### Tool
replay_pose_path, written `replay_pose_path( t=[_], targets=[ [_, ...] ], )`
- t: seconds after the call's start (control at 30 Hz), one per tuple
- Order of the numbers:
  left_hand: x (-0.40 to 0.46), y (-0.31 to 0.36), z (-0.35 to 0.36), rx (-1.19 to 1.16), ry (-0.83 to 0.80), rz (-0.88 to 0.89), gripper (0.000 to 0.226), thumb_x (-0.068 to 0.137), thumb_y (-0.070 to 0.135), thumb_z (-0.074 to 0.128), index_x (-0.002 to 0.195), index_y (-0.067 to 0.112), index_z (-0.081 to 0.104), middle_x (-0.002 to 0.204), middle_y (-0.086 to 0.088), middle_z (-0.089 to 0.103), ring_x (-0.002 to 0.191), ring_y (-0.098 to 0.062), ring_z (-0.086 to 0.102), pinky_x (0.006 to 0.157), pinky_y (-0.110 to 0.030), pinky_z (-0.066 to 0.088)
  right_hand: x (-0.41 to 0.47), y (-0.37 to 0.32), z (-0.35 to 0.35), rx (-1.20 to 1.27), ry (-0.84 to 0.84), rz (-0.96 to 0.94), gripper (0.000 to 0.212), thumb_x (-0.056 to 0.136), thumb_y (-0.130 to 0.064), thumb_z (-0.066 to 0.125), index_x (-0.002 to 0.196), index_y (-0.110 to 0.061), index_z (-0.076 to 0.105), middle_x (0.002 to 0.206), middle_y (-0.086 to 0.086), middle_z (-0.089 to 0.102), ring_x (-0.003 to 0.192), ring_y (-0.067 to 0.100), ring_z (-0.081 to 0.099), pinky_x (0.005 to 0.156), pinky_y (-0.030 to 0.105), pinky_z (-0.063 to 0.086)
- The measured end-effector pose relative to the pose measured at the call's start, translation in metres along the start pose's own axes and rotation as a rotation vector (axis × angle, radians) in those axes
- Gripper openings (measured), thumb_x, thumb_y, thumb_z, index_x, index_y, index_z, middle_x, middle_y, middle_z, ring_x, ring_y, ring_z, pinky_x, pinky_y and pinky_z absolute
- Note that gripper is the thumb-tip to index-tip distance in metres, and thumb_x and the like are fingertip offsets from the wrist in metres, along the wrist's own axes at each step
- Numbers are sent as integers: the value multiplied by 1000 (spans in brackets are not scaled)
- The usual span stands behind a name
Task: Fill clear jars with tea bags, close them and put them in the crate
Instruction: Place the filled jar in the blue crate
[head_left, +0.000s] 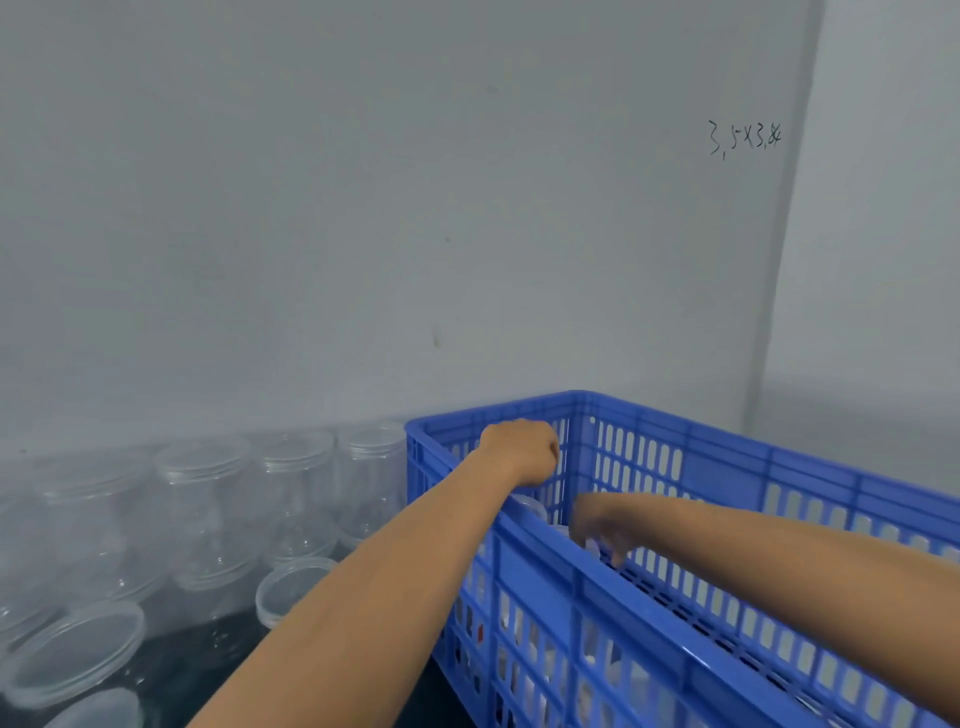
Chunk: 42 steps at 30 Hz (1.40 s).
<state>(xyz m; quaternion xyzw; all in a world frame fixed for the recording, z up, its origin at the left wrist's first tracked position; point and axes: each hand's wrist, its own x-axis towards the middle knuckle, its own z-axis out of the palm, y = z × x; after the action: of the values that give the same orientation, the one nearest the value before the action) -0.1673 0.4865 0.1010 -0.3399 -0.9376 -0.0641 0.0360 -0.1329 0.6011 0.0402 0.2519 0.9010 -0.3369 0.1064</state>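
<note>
Both hands reach into the blue crate (649, 613) – left hand (522, 451) curled on a jar (530, 506), right hand (605, 527) grip unclear – while many empty jars (208, 514) wait on the desk (218, 644).

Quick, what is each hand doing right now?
Left hand: reaching into the blue crate, fingers curled; whether it grips the clear jar beneath cannot be told.
Right hand: inside the crate, fingers hanging down; grip cannot be told.

Both forearms are bare right up to the frame edge, no sleeves showing. Left hand (521, 451) and right hand (602, 530) wear nothing either: no gloves, watch, rings or bands.
</note>
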Motion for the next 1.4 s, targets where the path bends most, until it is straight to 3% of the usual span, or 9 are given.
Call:
replay_pose_path(
  t=[0.13,0.33,0.57,0.7,0.83,1.03,1.17,1.3,1.4],
  targets=[
    [-28,-4,-14,-293,345,-26,31,90,13,48,106,25,70,119,3,67,112,-21,59,89,-31,44,-38,-40,-30,293,90,-228,20,97,-11,47,114,-4,54,105,13,49,94,26,47,67,37,44],
    [-98,-39,-35,-690,572,-97,35,83,-2,45,96,16,73,105,-2,73,101,-19,63,91,-32,49,-117,-81,-26,641,53,-467,26,92,3,41,91,-12,62,103,14,58,93,24,58,67,28,48],
    [-209,-114,-15,-968,580,-302,36,85,-11,42,85,17,66,89,0,67,77,-10,56,64,-19,45,-182,-106,44,669,-184,-463,31,93,4,40,117,-2,58,83,9,56,81,22,57,73,31,48],
    [-264,-156,19,-1088,582,-526,32,90,-12,38,91,9,63,93,-5,66,78,-16,54,62,-22,43,-187,-109,100,676,-249,-386,35,92,4,41,124,1,55,93,13,56,91,25,56,75,34,50],
    [-294,-176,56,-1217,559,-645,27,93,-14,35,96,2,57,96,-14,60,69,-14,52,59,-20,46,-174,-109,149,656,-231,-299,35,91,4,43,123,-1,57,103,14,55,95,26,55,92,43,49],
    [-279,-178,92,-1394,537,-668,32,93,-14,37,118,0,51,100,-8,56,87,-19,54,75,-23,49,-142,-116,184,650,-105,-215,39,89,2,45,127,-5,52,121,13,53,104,24,53,88,42,52],
    [-249,-180,110,-1278,564,-641,44,91,-8,46,133,5,45,130,-11,54,107,-17,50,91,-30,45,-116,-130,197,639,-46,-207,36,91,1,41,124,-7,54,117,13,52,114,30,51,87,42,50],
    [-217,-187,134,-1077,478,-604,73,85,2,63,147,12,26,147,-9,39,126,-22,44,101,-33,42,-89,-136,207,556,21,-255,35,95,-5,37,125,-13,51,110,8,53,105,27,55,84,41,53],
    [-199,-193,151,-958,433,-617,90,77,8,75,149,12,21,150,-10,34,136,-28,38,111,-41,37,-71,-134,209,455,46,-311,41,95,-6,39,133,-19,45,114,4,51,101,23,56,70,32,55]
  ],
)
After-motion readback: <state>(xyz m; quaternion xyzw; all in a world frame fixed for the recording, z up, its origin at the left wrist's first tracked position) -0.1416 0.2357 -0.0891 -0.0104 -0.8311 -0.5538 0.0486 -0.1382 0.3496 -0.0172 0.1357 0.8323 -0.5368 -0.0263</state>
